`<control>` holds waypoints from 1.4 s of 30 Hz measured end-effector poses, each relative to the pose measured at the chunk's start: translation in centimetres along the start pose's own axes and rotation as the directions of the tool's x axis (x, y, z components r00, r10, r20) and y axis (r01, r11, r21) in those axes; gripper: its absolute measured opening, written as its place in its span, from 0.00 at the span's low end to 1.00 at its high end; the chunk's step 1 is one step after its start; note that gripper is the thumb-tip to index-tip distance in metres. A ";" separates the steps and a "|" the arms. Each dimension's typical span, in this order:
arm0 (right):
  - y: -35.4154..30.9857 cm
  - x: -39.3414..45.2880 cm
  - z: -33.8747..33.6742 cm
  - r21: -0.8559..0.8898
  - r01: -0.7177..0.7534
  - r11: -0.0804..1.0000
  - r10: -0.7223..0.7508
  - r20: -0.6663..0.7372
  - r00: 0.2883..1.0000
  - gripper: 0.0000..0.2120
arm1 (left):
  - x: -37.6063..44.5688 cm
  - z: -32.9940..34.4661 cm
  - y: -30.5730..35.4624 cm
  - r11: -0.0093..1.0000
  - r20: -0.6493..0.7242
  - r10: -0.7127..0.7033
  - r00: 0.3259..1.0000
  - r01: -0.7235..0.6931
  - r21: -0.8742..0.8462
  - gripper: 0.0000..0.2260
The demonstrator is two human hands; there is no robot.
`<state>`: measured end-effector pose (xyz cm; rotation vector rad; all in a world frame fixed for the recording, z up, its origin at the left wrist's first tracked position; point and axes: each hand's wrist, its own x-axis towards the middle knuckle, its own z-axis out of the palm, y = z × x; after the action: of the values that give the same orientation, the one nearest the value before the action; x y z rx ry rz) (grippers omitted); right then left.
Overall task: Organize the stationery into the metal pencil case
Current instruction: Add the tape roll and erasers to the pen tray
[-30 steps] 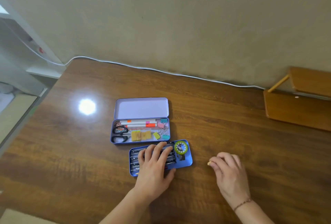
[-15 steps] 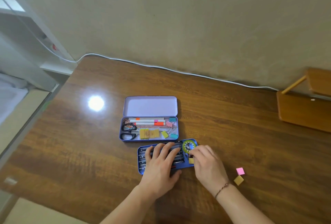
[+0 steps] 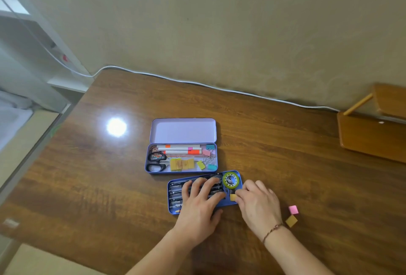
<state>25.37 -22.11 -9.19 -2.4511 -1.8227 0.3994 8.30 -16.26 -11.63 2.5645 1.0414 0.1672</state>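
Under your left hand [image 3: 198, 203] most of the dark pens in the blue inner tray [image 3: 172, 208] are covered, and their printing is too small to read. Both forearms run off the bottom edge of the view.

Your left hand lies flat with the fingers spread, palm down, pressing on the pens in the tray; it grips nothing. Your right hand [image 3: 258, 203] is just to the right of it, fingers curled loosely at the tray's right end. Its fingertips touch a small yellow binder clip [image 3: 232, 197] there, though whether they pinch it or only rest against it cannot be made out. A thin bracelet [image 3: 272, 229] circles that wrist.

Just beyond your right fingertips a green tape roll [image 3: 231, 179] sits in the tray's far right corner. Beyond both hands the open metal pencil case [image 3: 181, 171] holds scissors [image 3: 156, 161], highlighters [image 3: 179, 149], yellow erasers [image 3: 182, 164] and coloured clips. To the right of your right wrist a pink clip [image 3: 293, 209] and a mustard clip [image 3: 291, 221] lie loose on the wooden table [image 3: 109, 187].
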 end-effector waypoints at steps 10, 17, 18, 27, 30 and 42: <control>0.8 -0.8 -0.8 0.056 0.089 0.994 -0.083 -0.103 0.991 0.05 | -0.3 -0.1 0.3 1.000 -0.015 0.010 1.000 -0.010 0.004 0.11; 0.2 -0.6 -0.3 0.088 0.081 0.993 -0.067 -0.154 0.986 0.06 | -0.2 -0.3 0.5 1.000 -0.016 0.023 1.000 -0.023 -0.014 0.10; 0.1 -0.5 -0.1 0.095 0.071 0.993 -0.055 -0.160 0.986 0.06 | -0.1 -0.3 0.5 1.000 -0.019 0.024 1.000 -0.024 -0.014 0.09; 1.2 -1.3 0.9 0.254 0.051 0.966 0.029 -0.300 0.953 0.06 | 0.0 -0.1 0.3 0.998 -0.050 0.050 0.998 -0.051 -0.022 0.09; 4.4 -3.5 1.0 0.390 -0.147 0.909 0.304 -0.379 0.874 0.11 | 0.2 0.1 0.4 0.997 -0.060 0.060 0.996 -0.062 -0.034 0.08; 8.7 -9.1 2.0 0.257 -0.311 0.915 0.379 -0.284 0.881 0.06 | -0.1 0.4 1.4 0.979 -0.069 0.192 0.979 -0.186 0.077 0.11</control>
<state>30.56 -33.54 -11.29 -2.5097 -1.1535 0.1660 9.27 -17.36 -11.42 2.7395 0.8413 0.2851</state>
